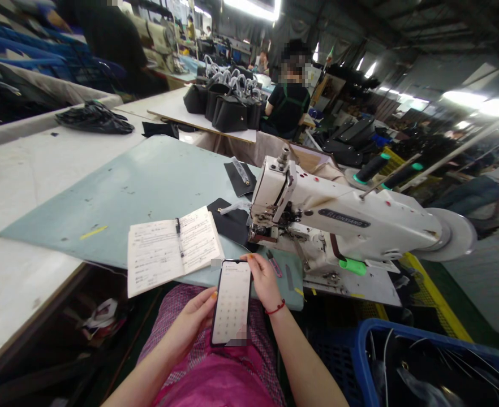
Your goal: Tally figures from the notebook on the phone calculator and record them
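I hold a smartphone [231,302] upright over my lap, its bright screen showing a grid like a calculator. My left hand [193,319] wraps its left edge from below, thumb on the screen's rim. My right hand [264,280] grips the phone's upper right edge, a red cord on the wrist. Just beyond the phone an open notebook [171,249] with a pen clipped in its fold lies on the pale green table top [117,192]. To the right stands a white sewing machine [338,223] with black leather pieces [231,221] under its head.
Black handbags [228,107] stand on a table behind, where a person in black [289,104] sits. A blue crate [431,362] with dark material is at lower right. Thread cones [372,168] stand behind the machine. A black bag heap [94,117] lies at left.
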Tool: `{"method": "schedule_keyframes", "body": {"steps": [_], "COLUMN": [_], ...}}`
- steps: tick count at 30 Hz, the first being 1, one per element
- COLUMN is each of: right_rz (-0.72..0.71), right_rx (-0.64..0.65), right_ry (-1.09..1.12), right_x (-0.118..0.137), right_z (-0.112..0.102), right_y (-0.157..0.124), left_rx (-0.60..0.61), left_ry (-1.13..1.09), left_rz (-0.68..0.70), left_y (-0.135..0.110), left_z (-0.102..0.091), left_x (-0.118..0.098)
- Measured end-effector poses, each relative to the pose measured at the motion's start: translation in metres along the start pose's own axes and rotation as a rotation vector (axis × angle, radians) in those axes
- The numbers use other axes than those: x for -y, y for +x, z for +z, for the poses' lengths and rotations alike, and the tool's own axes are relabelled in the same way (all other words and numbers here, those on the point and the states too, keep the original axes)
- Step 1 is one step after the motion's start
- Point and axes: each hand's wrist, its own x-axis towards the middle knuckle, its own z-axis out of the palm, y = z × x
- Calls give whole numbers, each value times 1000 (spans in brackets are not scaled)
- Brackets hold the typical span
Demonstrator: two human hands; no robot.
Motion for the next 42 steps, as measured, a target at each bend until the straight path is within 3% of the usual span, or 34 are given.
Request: {"method": "schedule_keyframes", "body": {"steps": [6, 9, 14, 19, 26, 33, 42], "right_rz": [34, 62, 135, 136, 65, 47, 102], "right_rx": [-54, -58, 90, 177, 221, 174, 24], "right_ry": [37, 164, 348, 300, 213, 166, -8], "right_x": [0, -3, -8, -8, -2, -1, -6], "right_z": [4, 11, 24, 27, 24, 20, 23], "right_y": [-6, -14, -33, -48, -48, -47, -45], "left_rx": [-10, -26, -52, -94, -146, -136, -127], "left_ry": [12, -27, -61, -78, -115, -87, -50], "left_rz": [10, 14, 49, 114, 122, 118, 98], "left_y": [-2, -1, 3, 2, 1, 6, 11], "left_z": [-3, -4, -5, -3, 1, 8, 9], "left_x": [-2, -4, -8, -14, -15, -13, -8]}}
